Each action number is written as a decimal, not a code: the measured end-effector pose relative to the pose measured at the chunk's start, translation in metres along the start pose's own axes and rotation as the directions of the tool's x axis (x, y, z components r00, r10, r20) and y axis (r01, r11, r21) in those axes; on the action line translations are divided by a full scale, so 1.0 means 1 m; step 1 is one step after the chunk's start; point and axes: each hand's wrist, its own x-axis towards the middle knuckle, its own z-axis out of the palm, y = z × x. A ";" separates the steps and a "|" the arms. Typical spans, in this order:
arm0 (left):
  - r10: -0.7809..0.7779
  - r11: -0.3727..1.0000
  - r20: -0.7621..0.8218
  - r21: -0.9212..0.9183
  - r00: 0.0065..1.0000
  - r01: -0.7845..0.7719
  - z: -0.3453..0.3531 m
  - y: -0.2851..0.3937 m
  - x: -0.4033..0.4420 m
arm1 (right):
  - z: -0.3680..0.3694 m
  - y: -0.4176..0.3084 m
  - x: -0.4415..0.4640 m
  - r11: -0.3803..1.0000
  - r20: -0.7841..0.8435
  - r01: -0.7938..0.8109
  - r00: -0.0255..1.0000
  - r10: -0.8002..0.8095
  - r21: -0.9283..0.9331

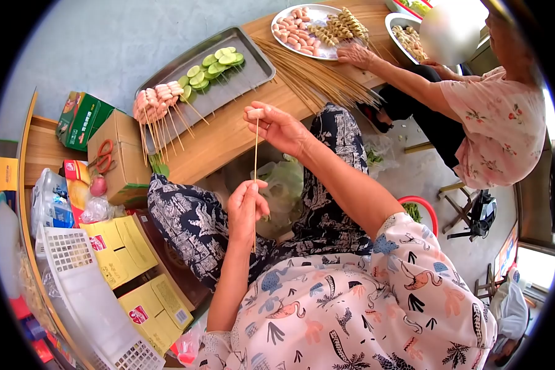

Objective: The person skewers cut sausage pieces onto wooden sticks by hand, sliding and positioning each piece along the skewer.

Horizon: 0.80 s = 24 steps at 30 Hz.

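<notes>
Nearest to me, just on the near side of the metal tray [257,55], I have the left hand [243,206] with its grip pinching a thin wooden skewer [256,154] partway along, thumb against fingers. The skewer stands nearly in line with my view, its lower end passing below that grip. At its top end I have the right hand [280,129], closer to the tray, its grip pinching a pale pink piece [255,114] at the skewer's tip; I cannot tell how deep the tip goes in.

Left of the tray and nearer to me, I see a white basket [80,290] and beside it a yellow carton [118,250]. Just off the tray's left end is a cardboard box [120,148], with red-handled scissors [106,157] by it.

The tray itself lies on the wooden surface [228,129]. At its left end I find a pile of loaded pink skewers [157,102], sticks poking out over the near rim; towards its middle and far end lie green slices [219,61] on sticks.

Beyond the tray's right end are bare sticks [314,71], then a round plate [322,11] of pink pieces and brownish spirals. A co-worker's hand [354,55] rests at that plate's edge.
</notes>
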 end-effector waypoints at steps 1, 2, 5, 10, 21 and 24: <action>0.006 1.000 -0.001 0.005 1.000 -0.006 0.001 0.000 0.001 | 0.000 0.000 0.000 1.000 0.003 0.000 1.000 0.000 -0.001; 0.015 1.000 -0.002 0.011 1.000 -0.015 0.001 0.000 0.002 | -0.001 0.002 0.000 1.000 0.006 0.002 1.000 -0.002 -0.002; 0.008 0.999 -0.027 0.042 1.000 -0.007 0.003 0.002 0.006 | -0.002 0.004 0.000 1.000 -0.009 -0.002 1.000 0.002 -0.005; 0.016 0.999 -0.069 0.042 0.998 -0.014 0.006 -0.002 0.016 | -0.001 0.010 -0.002 0.996 0.113 -0.090 0.990 0.089 0.005; 0.119 0.993 -0.185 0.048 0.975 -0.112 -0.007 0.011 0.030 | 0.015 0.016 -0.019 0.960 0.115 -0.279 0.955 0.275 0.026; 0.230 0.973 -0.225 0.033 0.947 -0.229 -0.027 0.042 0.026 | 0.045 -0.017 -0.026 0.896 0.009 -0.054 0.998 0.064 -0.442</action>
